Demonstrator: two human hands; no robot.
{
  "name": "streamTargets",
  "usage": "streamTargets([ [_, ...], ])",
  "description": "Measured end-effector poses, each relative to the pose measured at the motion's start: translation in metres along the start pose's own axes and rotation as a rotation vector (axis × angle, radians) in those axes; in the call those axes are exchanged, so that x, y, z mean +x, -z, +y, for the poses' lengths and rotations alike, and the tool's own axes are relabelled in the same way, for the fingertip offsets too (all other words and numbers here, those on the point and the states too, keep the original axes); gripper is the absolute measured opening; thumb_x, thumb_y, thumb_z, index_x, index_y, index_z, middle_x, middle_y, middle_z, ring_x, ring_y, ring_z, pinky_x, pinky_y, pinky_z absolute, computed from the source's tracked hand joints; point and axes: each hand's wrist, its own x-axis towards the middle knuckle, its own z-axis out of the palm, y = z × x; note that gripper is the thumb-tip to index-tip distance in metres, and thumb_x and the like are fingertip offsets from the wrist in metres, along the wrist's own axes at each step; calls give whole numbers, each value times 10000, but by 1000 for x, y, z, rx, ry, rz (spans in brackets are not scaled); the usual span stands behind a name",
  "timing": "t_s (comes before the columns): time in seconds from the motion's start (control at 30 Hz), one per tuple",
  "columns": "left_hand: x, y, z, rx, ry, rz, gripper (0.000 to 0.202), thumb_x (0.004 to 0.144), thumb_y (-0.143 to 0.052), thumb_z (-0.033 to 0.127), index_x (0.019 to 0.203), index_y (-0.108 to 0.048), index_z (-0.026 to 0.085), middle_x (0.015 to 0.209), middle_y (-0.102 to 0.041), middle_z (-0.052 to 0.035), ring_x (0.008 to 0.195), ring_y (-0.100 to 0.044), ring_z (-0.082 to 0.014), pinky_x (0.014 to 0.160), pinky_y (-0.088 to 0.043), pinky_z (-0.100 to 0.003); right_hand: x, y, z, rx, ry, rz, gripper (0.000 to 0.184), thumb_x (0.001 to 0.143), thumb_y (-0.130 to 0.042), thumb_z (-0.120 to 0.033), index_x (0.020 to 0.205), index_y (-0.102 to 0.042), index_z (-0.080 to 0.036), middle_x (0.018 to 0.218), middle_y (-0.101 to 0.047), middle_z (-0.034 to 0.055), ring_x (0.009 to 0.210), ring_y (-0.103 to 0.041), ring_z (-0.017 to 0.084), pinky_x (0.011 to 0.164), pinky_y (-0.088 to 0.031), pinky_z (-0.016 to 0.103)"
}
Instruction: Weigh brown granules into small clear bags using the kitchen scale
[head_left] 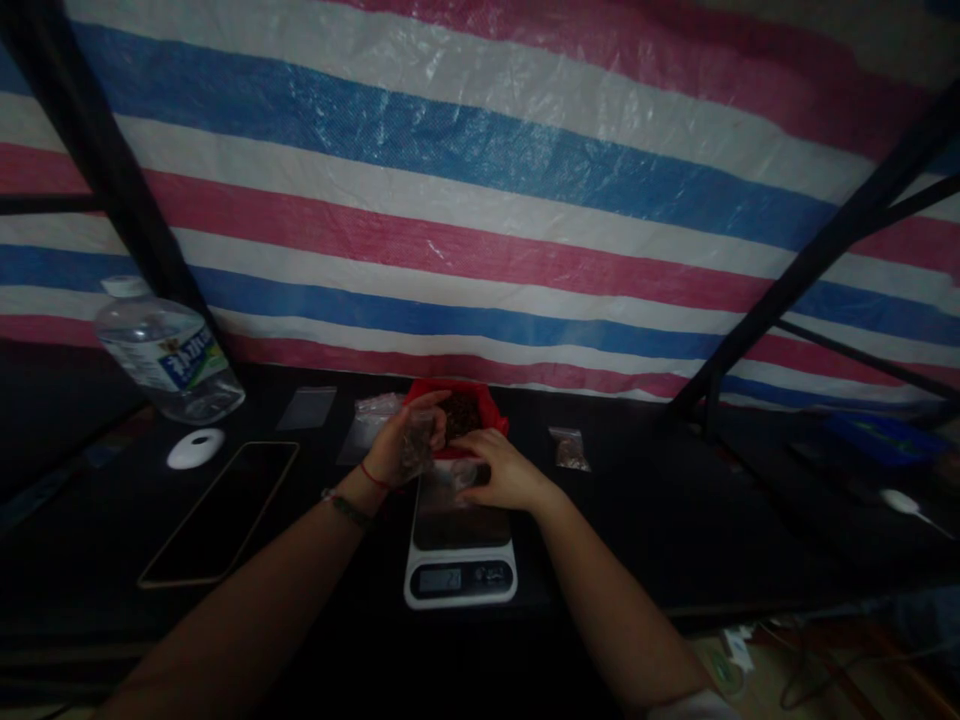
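Observation:
My left hand is closed on a small clear plastic bag with brown bits in it, held beside the scale's upper left edge. My right hand curves over the scale's plate, thumb and fingers around something pale and see-through that I cannot make out. Beneath both hands lies a white kitchen scale with a dark plate; its display is lit, but too dim to read surely. Just behind it sits a red plastic bag, open at the top, full of brown dried bits.
Left on the black table are a water bottle, a white oval gadget, a phone and clear zip bags. A small filled zip bag lies right. Striped sheeting and dark metal bars stand behind.

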Motion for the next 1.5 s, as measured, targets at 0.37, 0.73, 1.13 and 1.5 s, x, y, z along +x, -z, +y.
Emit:
streamTargets([
  [0.37, -8, 8, 2, 56, 223, -106, 704, 616, -431, 843, 793, -620, 187, 607, -536, -48, 497, -488, -147, 472, -398, -303, 55, 23, -29, 59, 180, 126, 306, 825, -625, -255, 1130, -620, -236, 1261, -517, 86, 1230, -445, 225, 1034, -367, 423],
  [0.73, 1, 20, -12, 9, 65, 31, 602, 666, -646, 635, 1083, -604, 202, 1069, -656, -115, 913, -645, -251, 785, -519, -431, 70, 39, -8, 67, 50, 353, 42, 827, -619, -217, 854, -650, -220, 1087, -595, 52, 1068, -551, 184, 945, -446, 376],
  [1.13, 11, 17, -23, 680, -120, 145, 440, 673, -720, 427, 1022, -649, 169, 1001, -700, -85, 894, -652, -229, 867, -520, -427, 42, -2, 24, 474, -395, 532, 192, 731, -668, -342, 825, -680, -175, 769, -698, 29, 702, -644, 170, 685, -518, 286],
  [1.5, 12, 20, -16, 966, -268, 228, 229, 790, -593, 368, 901, -691, 194, 899, -705, -56, 844, -636, -200, 802, -513, -350, 34, -9, 27, 254, -378, 586, 92, 721, -649, -282, 737, -683, -198, 789, -666, 22, 771, -619, 175, 737, -500, 293],
])
